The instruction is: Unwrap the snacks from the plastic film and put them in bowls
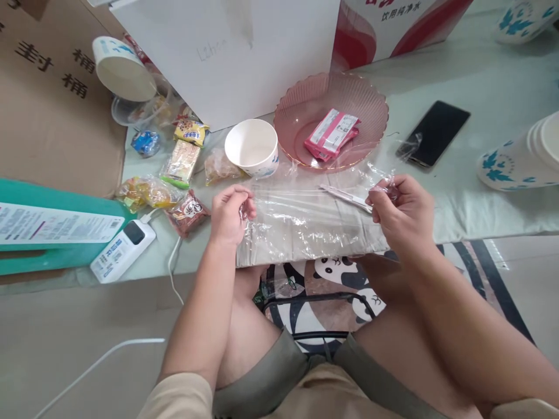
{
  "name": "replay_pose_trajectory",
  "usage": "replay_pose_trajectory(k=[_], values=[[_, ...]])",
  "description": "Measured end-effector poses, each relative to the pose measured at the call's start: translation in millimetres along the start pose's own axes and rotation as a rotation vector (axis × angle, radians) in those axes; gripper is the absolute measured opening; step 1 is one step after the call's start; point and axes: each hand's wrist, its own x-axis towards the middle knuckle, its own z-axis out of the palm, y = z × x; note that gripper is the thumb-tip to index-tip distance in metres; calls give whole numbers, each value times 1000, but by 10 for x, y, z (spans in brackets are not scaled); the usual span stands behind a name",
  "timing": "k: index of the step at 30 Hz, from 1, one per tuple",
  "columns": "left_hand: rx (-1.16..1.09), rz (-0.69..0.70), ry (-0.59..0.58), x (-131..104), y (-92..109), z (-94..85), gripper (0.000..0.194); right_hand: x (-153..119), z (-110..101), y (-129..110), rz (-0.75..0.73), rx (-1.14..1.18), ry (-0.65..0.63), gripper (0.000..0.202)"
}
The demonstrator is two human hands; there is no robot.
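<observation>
My left hand [230, 214] pinches the left edge of a clear plastic wrap sheet [301, 218]. My right hand [399, 212] pinches its right edge. The sheet is stretched between them over the table's front edge. A thin white strip [345, 198] lies under or on the film near my right hand. Just behind the sheet stand a white paper bowl [252, 146] and a pink ribbed glass dish [371, 105] holding pink-and-white packets [332, 134].
Snack packets [183, 163] lie left of the bowl, with a power bank [123, 249] and cable near a teal box [52, 227]. A black phone [434, 132] lies right of the dish. Stacked paper cups [519, 157] rest at far right. A white box [236, 52] stands behind.
</observation>
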Motion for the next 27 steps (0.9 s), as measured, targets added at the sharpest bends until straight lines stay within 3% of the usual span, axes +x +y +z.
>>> replay_pose_trajectory(k=[2, 4, 8, 12, 15, 18, 24, 27], values=[[58, -55, -116, -19, -1, -10, 24, 1, -36, 15, 11, 25, -29, 12], [118, -116, -217, -37, -14, -12, 30, 3, -60, 19, 42, 80, -111, 23], [108, -105, -213, -5, -24, -70, 30, 20, -106, 36, 124, -101, -277, 14], [85, -50, -238, 41, 3, -144, 32, 23, -133, 73, 38, -208, -243, 16], [130, -13, -267, 27, -14, -103, 42, 3, -112, 53, -42, -242, -241, 19], [156, 8, -201, -3, -72, 1, 28, -21, -76, 14, -117, -267, -241, 33], [19, 245, 54, -27, -108, 107, 48, -42, -34, 75, -114, -150, -88, 41], [-43, 330, 15, -33, -55, 58, 48, -32, -15, 121, -122, -48, -49, 40]])
